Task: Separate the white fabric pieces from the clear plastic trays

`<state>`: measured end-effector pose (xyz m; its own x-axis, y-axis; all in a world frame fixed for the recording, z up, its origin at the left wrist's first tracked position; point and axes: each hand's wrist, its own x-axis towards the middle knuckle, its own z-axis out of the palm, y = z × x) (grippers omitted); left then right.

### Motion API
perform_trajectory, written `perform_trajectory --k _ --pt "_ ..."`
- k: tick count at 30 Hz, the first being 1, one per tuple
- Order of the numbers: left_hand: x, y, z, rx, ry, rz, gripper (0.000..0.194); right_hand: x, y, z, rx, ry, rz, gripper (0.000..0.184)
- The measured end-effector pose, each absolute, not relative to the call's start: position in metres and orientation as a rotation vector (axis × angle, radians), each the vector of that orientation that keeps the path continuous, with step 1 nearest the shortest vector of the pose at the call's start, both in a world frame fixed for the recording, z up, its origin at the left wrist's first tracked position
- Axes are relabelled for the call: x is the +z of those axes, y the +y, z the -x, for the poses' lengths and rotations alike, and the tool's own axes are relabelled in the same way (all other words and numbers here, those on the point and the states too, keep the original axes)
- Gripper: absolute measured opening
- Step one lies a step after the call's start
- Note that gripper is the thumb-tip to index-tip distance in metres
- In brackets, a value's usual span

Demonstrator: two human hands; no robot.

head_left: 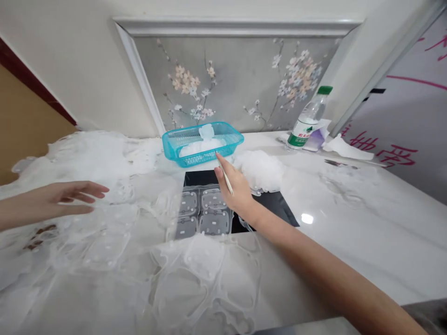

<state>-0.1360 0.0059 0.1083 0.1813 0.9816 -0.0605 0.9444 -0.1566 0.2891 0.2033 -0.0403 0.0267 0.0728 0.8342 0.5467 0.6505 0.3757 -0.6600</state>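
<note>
My right hand [234, 188] reaches forward over a black mat [279, 204] and is closed on a thin white stick [225, 174] whose tip points toward a turquoise basket [230, 139]. The basket holds white pieces. Under and beside the hand lies a clear plastic tray [204, 211] with several moulded cells. My left hand [75, 195] hovers at the left with fingers stretched out, empty, above a spread of clear plastic sheets [104, 242].
A heap of white fluffy material [261, 170] lies right of the basket. A green-capped water bottle [309, 118] and crumpled tissue [344, 148] stand at the back right on the white marble table [366, 223]. A flowered wall panel rises behind.
</note>
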Motion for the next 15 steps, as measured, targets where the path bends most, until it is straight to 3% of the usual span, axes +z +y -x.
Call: perform_trajectory --k 3,6,10,15 --pt "0.104 0.007 0.098 0.029 1.767 -2.160 0.069 0.019 -0.042 -0.182 0.838 -1.215 1.079 0.041" --pt "0.074 -0.002 0.052 -0.028 1.635 -2.181 0.074 0.010 -0.043 -0.173 1.283 -0.886 0.928 0.039" --pt "0.033 -0.006 0.029 0.295 1.683 -2.258 0.087 0.002 -0.043 -0.182 1.421 -0.791 0.872 0.035" --pt "0.020 0.006 0.050 0.305 1.571 -2.128 0.060 -0.001 -0.040 -0.189 1.460 -0.810 0.866 0.033"
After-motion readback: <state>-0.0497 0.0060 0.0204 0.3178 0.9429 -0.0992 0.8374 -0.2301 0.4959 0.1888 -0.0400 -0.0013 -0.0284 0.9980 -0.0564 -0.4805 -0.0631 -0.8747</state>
